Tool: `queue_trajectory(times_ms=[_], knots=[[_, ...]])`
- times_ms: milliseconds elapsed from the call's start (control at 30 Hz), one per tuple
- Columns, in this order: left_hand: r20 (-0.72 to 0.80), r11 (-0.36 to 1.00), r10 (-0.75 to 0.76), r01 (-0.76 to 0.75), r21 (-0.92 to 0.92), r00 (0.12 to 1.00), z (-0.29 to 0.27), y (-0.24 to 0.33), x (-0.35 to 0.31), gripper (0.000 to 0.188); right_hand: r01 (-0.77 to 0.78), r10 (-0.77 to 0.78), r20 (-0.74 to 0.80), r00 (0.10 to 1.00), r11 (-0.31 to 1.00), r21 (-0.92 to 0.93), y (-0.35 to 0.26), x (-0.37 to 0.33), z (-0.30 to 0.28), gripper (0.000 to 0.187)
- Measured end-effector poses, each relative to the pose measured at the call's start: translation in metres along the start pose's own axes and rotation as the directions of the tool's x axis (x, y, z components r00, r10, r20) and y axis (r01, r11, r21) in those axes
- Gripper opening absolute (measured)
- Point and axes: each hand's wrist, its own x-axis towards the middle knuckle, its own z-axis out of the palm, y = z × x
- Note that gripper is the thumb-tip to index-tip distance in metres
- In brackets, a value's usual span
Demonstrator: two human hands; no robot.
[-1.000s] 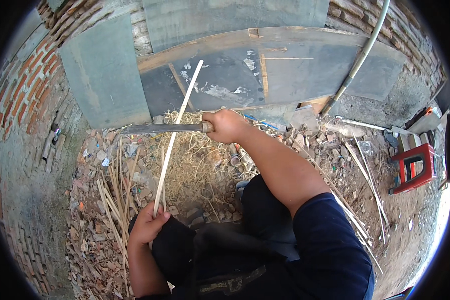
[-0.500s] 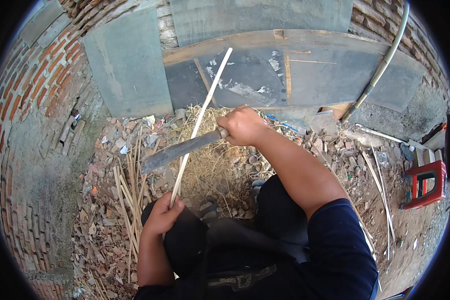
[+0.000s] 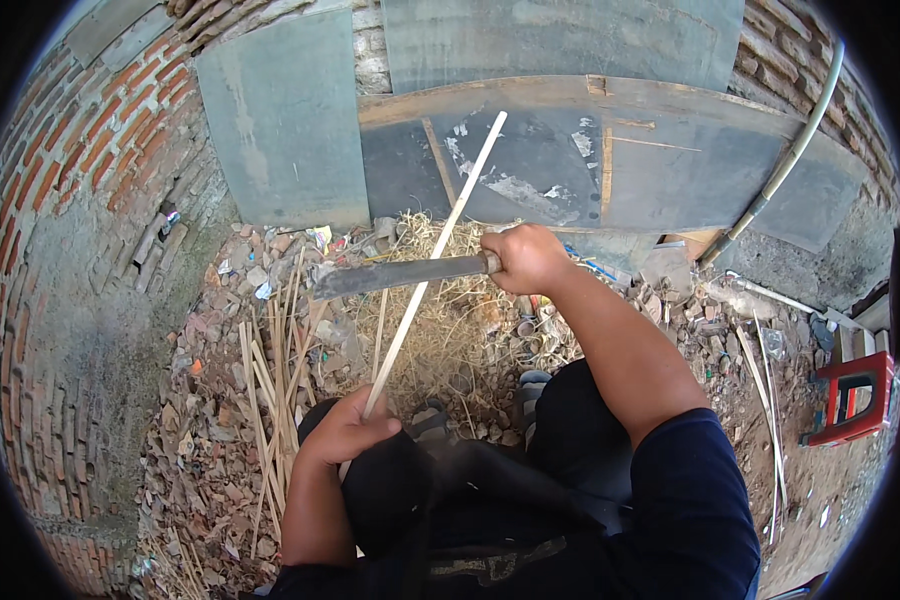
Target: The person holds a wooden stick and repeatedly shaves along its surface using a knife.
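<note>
My left hand [image 3: 348, 428] is closed round the lower end of a long pale strip [image 3: 454, 215], which looks like split bamboo or wood. The strip slants up and away to the right. Gripped in my right hand [image 3: 532, 260] is the wooden handle of a machete [image 3: 400, 276]. Its broad dark blade points left and crosses the strip about midway along the visible length. Whether the edge touches the strip I cannot tell. Below both hands lies a heap of pale shavings [image 3: 440, 330] between my feet and the wall.
Several pale strips [image 3: 262, 400] lie on rubble to my left, and more strips [image 3: 762, 400] to the right. A red plastic stool [image 3: 854, 400] stands far right. Boards [image 3: 680, 180] lean on the wall ahead, with a pole [image 3: 775, 185] against them. A brick wall [image 3: 90, 300] rises at left.
The machete has turned nearer to level and crosses the strip slightly higher up. The whole scene has shifted a little to the right in view. Both hands keep their grips.
</note>
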Motion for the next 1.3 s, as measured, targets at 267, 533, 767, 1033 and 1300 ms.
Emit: queue_trajectory(times_ms=[267,533,767,1033,1300], knots=[[0.037,0.992,-0.119,0.121,-0.044,0.992,-0.005,-0.001,0.006,0.026,-0.284,0.322,-0.082,0.943,0.909,0.305,0.037,0.000,0.020,0.034],[0.063,0.982,-0.138,0.145,-0.119,0.988,-0.003,0.001,0.004,0.024,-0.028,0.028,-0.003,1.000,0.995,0.094,0.009,-0.004,-0.002,0.026],[0.021,0.929,-0.215,0.211,-0.306,0.976,-0.008,-0.005,0.004,0.031,-0.129,0.168,-0.181,0.969,0.969,0.212,0.014,-0.004,0.007,0.026],[-0.042,0.984,-0.105,0.098,-0.147,0.994,0.004,0.006,0.002,0.032,0.164,-0.154,-0.214,0.965,0.986,0.032,0.003,-0.009,0.000,0.027],[-0.236,0.997,-0.071,0.064,-0.038,0.969,0.008,0.002,0.003,0.023,0.043,-0.032,-0.122,0.992,0.995,0.085,-0.009,-0.010,-0.006,0.029]])
